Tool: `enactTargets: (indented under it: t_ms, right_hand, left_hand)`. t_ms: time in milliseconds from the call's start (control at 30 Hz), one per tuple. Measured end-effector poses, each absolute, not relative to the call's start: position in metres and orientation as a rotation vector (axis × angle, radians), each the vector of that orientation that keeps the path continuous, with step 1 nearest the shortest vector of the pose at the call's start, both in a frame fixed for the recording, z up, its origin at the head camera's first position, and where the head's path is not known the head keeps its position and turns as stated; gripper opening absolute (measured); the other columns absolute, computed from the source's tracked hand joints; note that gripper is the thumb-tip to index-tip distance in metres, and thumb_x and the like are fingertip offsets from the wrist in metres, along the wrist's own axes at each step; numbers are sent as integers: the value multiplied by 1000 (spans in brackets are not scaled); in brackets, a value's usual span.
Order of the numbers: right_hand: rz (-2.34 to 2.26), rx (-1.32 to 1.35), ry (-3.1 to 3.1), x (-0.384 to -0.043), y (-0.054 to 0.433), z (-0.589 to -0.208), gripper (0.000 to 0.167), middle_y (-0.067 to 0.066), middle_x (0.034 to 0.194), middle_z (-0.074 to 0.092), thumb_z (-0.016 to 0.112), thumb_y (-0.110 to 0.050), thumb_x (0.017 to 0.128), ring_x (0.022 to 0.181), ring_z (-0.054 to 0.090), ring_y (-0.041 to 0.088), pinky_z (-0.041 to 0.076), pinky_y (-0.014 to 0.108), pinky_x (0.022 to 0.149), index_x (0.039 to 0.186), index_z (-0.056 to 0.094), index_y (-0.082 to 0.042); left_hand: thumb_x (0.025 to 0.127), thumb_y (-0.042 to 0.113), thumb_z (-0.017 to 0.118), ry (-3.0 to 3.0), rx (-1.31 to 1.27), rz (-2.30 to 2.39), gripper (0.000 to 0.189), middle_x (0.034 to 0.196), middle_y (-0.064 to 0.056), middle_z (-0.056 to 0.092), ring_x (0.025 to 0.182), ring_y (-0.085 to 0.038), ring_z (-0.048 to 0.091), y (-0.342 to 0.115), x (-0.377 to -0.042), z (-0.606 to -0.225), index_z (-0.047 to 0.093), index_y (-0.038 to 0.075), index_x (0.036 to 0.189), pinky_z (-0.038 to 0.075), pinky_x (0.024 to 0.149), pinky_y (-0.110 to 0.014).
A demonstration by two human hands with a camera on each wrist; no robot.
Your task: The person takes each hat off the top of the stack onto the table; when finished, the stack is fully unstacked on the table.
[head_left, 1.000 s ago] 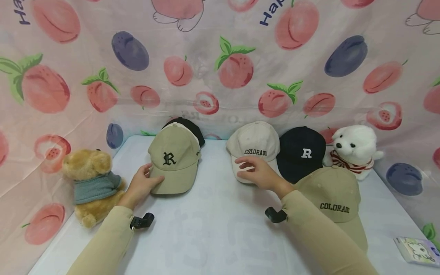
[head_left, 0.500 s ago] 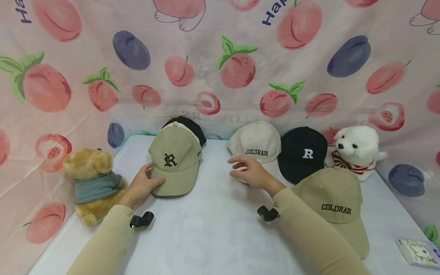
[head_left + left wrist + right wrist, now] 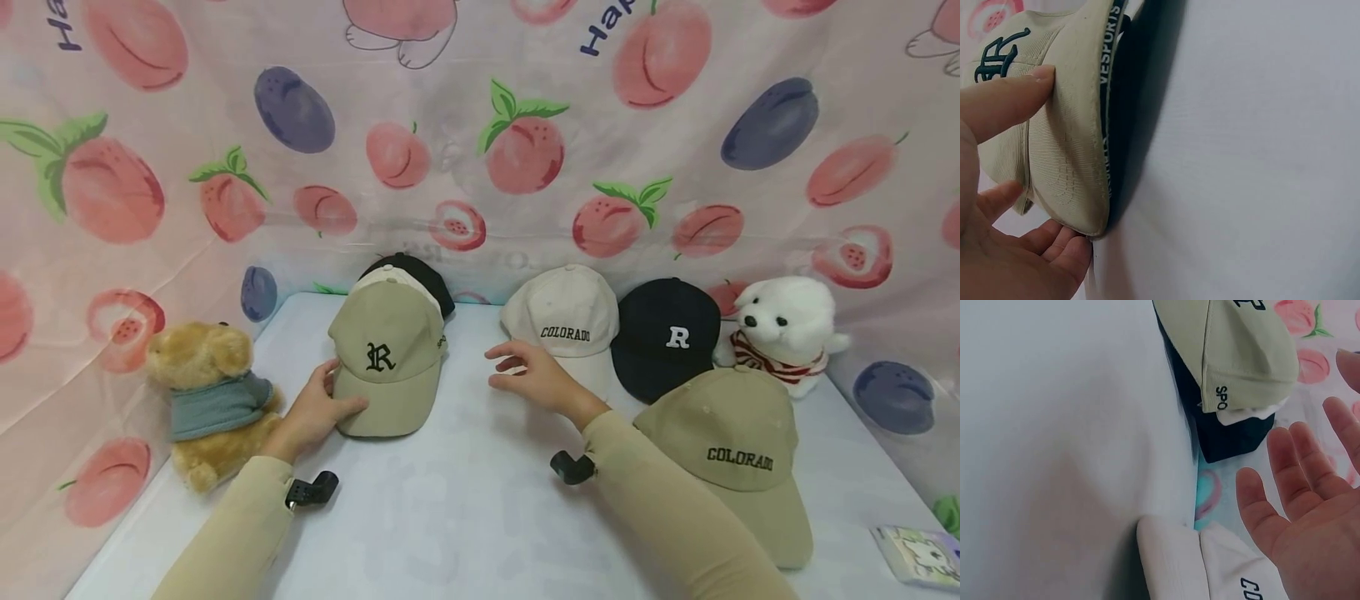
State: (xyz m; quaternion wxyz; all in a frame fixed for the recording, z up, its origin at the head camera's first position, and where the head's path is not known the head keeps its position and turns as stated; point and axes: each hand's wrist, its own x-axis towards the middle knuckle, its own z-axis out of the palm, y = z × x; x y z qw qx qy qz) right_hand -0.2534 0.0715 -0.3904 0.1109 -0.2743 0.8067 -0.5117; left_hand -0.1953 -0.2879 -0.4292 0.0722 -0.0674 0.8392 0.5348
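Observation:
A khaki baseball cap (image 3: 389, 358) with a dark letter R sits at the front of a stack on the left. My left hand (image 3: 311, 412) holds its brim from the left side, thumb on top and fingertips at the lower edge (image 3: 1063, 247). Behind that cap show a white cap (image 3: 392, 275) and a black cap (image 3: 420, 275). My right hand (image 3: 536, 377) hovers with fingers spread and relaxed, holding nothing. It overlaps the brim of a cream COLORADO cap (image 3: 562, 308) in the head view. In the right wrist view, its palm (image 3: 1329, 544) faces the stacked caps.
Right of the cream cap stand a black R cap (image 3: 660, 342) and a tan COLORADO cap (image 3: 738, 433), partly behind my right sleeve. A white plush dog (image 3: 787, 325) and a brown plush toy (image 3: 217, 400) flank the caps. A small printed packet (image 3: 918, 557) lies front right.
My right hand has moved left from in front of the cream cap, uncovering more of its brim. The khaki cap has come slightly nearer with my left hand on it.

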Motion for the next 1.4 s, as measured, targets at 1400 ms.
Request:
enactTargets:
  t_ms: [1400]
  right_hand:
    - [-1465, -918, 2429, -262, 3, -363, 50, 5, 162, 28, 73, -26, 93, 146, 29, 22, 37, 50, 110, 138, 58, -8]
  left_hand:
    - [86, 8, 79, 2712, -153, 1517, 100, 152, -32, 21, 141, -48, 23, -265, -167, -433, 9, 0, 157, 23, 113, -60]
